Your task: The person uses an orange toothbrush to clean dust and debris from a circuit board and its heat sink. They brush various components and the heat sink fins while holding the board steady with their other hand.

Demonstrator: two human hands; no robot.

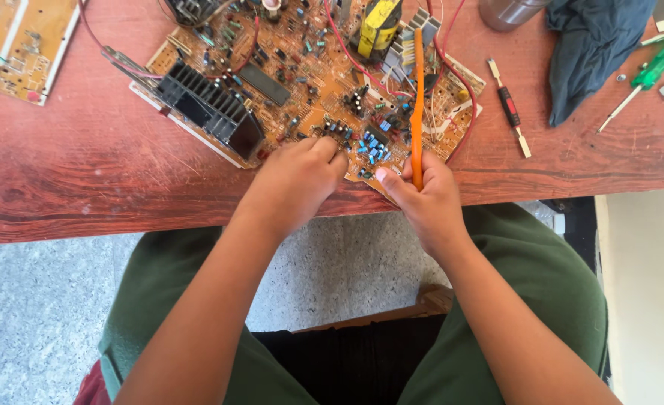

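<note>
An orange tool (417, 105) over a brown circuit board (302, 75), red-brown wooden table (84, 165).

Lighting: bright, even daylight; soft shadows beneath both hands; faint sheen on surface (84, 165) left of left hand (298, 180); focus sharp.

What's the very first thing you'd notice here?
A big orange circuit board crowded with tiny parts lies on the red wooden table. Both hands rest at its near edge: the right hand grips a long orange tool, and the left hand touches the board.
</note>
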